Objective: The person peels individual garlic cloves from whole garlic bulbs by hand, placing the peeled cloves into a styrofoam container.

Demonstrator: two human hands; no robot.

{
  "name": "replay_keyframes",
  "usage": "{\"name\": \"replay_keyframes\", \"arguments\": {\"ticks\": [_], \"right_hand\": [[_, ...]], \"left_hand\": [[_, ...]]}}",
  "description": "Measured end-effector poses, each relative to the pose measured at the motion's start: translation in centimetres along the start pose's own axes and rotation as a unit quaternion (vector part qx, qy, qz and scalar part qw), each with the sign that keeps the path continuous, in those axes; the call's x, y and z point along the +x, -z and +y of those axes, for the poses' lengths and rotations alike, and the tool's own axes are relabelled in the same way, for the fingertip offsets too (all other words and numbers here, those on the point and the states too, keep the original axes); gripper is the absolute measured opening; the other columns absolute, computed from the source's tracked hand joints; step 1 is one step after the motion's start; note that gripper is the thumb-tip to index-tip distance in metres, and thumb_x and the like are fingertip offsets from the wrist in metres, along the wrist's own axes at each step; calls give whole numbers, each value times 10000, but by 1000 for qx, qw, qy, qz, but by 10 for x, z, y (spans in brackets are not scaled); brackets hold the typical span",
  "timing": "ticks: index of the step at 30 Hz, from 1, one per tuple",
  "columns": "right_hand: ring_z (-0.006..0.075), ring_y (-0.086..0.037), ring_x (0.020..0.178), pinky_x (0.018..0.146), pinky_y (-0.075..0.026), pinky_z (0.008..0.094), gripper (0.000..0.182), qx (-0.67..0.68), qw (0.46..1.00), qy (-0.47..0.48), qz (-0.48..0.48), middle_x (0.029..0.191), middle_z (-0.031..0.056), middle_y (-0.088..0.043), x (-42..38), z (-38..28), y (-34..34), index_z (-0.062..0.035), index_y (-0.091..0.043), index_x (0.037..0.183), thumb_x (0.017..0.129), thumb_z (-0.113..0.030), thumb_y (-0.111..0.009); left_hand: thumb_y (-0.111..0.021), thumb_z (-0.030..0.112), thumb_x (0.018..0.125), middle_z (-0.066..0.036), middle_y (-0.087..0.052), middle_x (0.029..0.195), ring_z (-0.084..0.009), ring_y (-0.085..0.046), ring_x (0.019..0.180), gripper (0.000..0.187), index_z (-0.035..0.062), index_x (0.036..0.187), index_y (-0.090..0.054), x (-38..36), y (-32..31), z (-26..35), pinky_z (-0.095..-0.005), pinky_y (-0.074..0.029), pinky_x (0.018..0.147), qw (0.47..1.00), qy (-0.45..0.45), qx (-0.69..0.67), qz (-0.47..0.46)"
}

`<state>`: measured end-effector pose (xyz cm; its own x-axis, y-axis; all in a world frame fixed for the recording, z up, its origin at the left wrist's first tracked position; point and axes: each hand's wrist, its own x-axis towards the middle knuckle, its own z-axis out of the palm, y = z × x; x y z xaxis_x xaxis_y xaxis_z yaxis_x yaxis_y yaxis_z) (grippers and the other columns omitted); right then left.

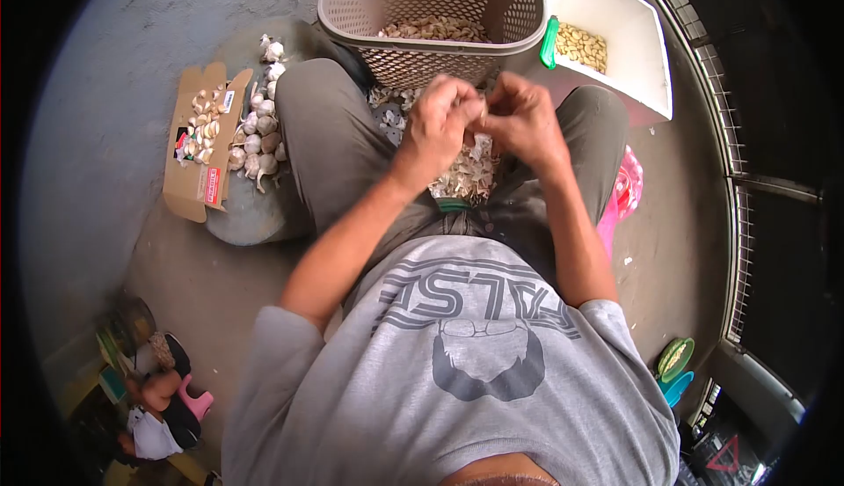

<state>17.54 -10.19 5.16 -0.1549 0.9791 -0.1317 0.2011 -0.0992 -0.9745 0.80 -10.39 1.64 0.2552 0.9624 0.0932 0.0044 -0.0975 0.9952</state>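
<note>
My left hand (437,125) and my right hand (527,125) meet above my lap, fingers closed in a pinch. Between their fingertips is a small pale garlic clove (482,111), mostly hidden by the fingers. Below them, papery garlic skins (470,174) are heaped between my thighs. To the left, several whole garlic bulbs (260,130) lie on a round grey surface (251,222). Beside them, an opened cardboard box (185,191) holds loose unpeeled cloves (204,125).
A perforated plastic basket (431,46) with skins inside stands ahead of my knees. Right of it, a white container (629,46) holds peeled cloves (582,48); a green object (549,42) hangs on its edge. Another person (158,398) sits at lower left. Pink plastic (626,187) lies beside my right leg.
</note>
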Motion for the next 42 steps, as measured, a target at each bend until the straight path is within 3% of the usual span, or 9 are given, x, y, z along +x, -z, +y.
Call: {"name": "replay_keyframes", "arguments": {"ticks": [1, 3, 5, 10, 17, 18, 29, 35, 42], "right_hand": [[88, -616, 527, 401, -465, 243, 250, -3, 1000, 30, -1, 686, 99, -695, 11, -12, 5, -15, -556, 777, 792, -36, -805], [94, -607, 500, 388, -457, 243, 267, -55, 996, 65, 9, 668, 83, -679, 34, -30, 16, -19, -554, 752, 786, -53, -816], [102, -597, 477, 384, -460, 252, 277, -86, 993, 76, 4, 646, 64, -656, 62, -34, 27, -13, -564, 751, 774, -79, -833], [130, -608, 496, 413, -501, 292, 271, -238, 963, 117, -39, 645, 63, -627, 119, -33, 48, 14, -581, 738, 749, -86, -832], [127, -598, 476, 395, -455, 297, 321, -61, 995, 60, -46, 622, 44, -595, 187, 27, 74, -10, -559, 789, 792, -115, -862], [99, -586, 520, 438, -466, 263, 316, -153, 985, 38, -75, 638, 22, -592, 185, 17, 80, -41, -546, 830, 811, -129, -848], [146, -679, 618, 516, -532, 263, 146, 221, 972, 50, -65, 749, 48, -655, 184, 20, 89, -22, -586, 976, 878, -24, -694], [67, -520, 562, 472, -390, 246, 207, 10, 999, 31, -32, 704, -13, -586, 189, 21, 66, -3, -638, 1018, 978, -194, -706], [43, -465, 543, 469, -342, 238, 218, 43, 995, -9, -92, 695, -46, -550, 201, 31, 53, -54, -640, 939, 1006, -257, -682]], "left_hand": [[-630, 134, 1014, -39, -624, 863, -101, -628, 658, 147, -13, 1016, -624, 17, 5, -2, -249, -503, 562, 998, -52, 35, -2], [-642, 66, 982, -66, -629, 891, -116, -642, 629, 98, -24, 944, -644, 44, 11, 24, -254, -518, 514, 999, -31, -39, -5], [-647, 159, 1009, -47, -666, 794, -96, -627, 614, 173, -13, 1023, -636, 69, 20, 36, -240, -503, 552, 999, -39, 3, -29], [-722, 163, 976, -36, -686, 775, -69, -626, 576, 178, -4, 972, -662, 142, 43, 6, -217, -505, 509, 995, -72, 20, -72], [-747, 177, 957, -25, -657, 684, -86, -634, 535, 205, -14, 948, -673, 213, 57, -32, -234, -491, 472, 990, -5, 58, -130], [-748, 170, 956, -10, -641, 691, -74, -609, 534, 203, -23, 956, -687, 215, 59, -44, -227, -489, 479, 993, 18, 38, -106], [-729, 53, 934, -33, -701, 817, -62, -601, 589, 135, -45, 1025, -718, 219, 53, -37, -218, -512, 532, 994, 44, 1, -105], [-709, 6, 919, -66, -665, 881, -76, -614, 616, 273, -63, 1165, -612, 218, 54, -38, -225, -511, 528, 993, 45, -68, -84], [-698, -12, 912, -50, -589, 879, -78, -571, 589, 348, 10, 1209, -517, 209, 50, -34, -235, -468, 495, 997, 39, 3, -67]]}}
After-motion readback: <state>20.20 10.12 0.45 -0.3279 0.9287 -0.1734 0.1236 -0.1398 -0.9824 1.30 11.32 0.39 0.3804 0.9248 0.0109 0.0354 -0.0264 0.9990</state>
